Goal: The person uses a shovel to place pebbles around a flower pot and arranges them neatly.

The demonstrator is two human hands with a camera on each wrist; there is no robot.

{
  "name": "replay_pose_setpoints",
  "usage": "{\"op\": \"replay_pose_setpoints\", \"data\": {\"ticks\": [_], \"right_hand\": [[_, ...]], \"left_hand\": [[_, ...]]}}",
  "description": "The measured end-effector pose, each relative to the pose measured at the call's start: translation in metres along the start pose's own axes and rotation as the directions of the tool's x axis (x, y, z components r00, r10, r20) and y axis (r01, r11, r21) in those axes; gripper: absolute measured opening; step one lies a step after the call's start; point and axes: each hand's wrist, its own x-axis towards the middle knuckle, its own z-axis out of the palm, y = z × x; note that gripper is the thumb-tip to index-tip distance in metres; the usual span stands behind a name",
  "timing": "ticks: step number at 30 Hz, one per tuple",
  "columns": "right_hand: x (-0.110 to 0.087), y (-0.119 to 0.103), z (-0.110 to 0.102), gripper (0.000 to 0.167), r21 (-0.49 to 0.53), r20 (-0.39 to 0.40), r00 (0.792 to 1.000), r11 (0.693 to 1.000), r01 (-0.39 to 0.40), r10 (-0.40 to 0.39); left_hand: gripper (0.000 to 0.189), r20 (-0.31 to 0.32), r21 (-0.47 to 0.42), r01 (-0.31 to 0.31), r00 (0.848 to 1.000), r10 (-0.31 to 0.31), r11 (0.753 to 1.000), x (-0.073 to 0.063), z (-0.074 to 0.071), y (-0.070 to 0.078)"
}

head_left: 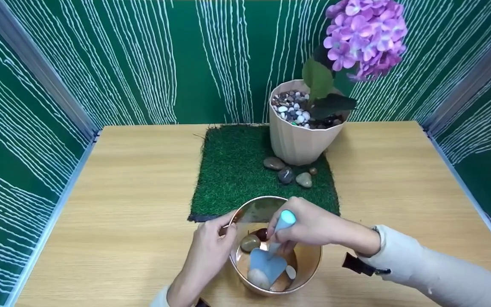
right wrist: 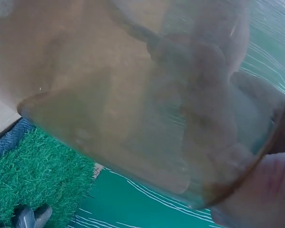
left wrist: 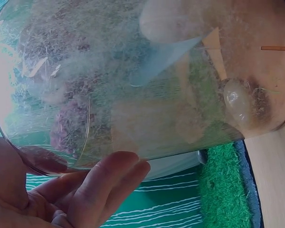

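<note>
A clear amber-tinted container (head_left: 313, 266) stands at the table's front, with several stones inside. My left hand (head_left: 209, 245) holds its left rim; in the left wrist view fingers (left wrist: 109, 178) lie against the outside of the wall. My right hand (head_left: 313, 221) reaches over the rim and grips the handle of a small light-blue trowel (head_left: 269, 262), its blade down among the stones. A large pale stone (head_left: 259, 278), a brown stone (head_left: 250, 242) and a small white stone (head_left: 291, 272) lie around the blade. Through the hazy wall, the right hand (right wrist: 204, 90) appears blurred.
A green turf mat (head_left: 235, 170) lies behind the container. On it stands a cream pot (head_left: 298, 145) with pebbles and a purple flower (head_left: 367, 36). Several loose stones (head_left: 286, 175) sit before the pot. Green walls with white lines enclose the wooden table (head_left: 143, 179).
</note>
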Motion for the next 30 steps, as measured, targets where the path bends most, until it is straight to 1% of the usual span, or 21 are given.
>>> {"op": "replay_pose_setpoints", "data": {"ticks": [6,13,17,23,25,30], "right_hand": [[0.000,-0.001,-0.004,0.015,0.029,-0.002,1.000,1.000,0.000,0.000],[0.006,0.004,0.004,0.015,-0.003,0.012,1.000,1.000,0.018,-0.018],[0.006,0.005,0.006,0.014,-0.004,0.005,1.000,1.000,0.014,-0.014],[0.001,0.004,0.002,0.014,0.037,0.008,1.000,0.999,0.017,-0.018],[-0.001,0.002,0.000,0.015,0.054,0.009,1.000,0.999,0.008,-0.008],[-0.006,0.000,-0.007,0.017,0.102,0.008,1.000,0.995,-0.013,0.012]], "left_hand": [[0.039,-0.008,-0.003,-0.017,1.000,0.017,1.000,0.000,-0.001,0.000],[0.041,-0.002,-0.015,-0.014,1.000,0.014,1.000,0.000,-0.001,0.000],[0.040,0.003,-0.009,-0.002,1.000,0.002,1.000,0.000,-0.001,-0.001],[0.040,-0.005,0.011,0.000,1.000,0.000,1.000,0.000,0.000,0.000],[0.040,-0.006,0.013,-0.005,1.000,0.005,1.000,0.000,0.000,0.000],[0.041,0.001,0.009,0.006,1.000,-0.006,1.000,0.001,0.000,0.000]]}}
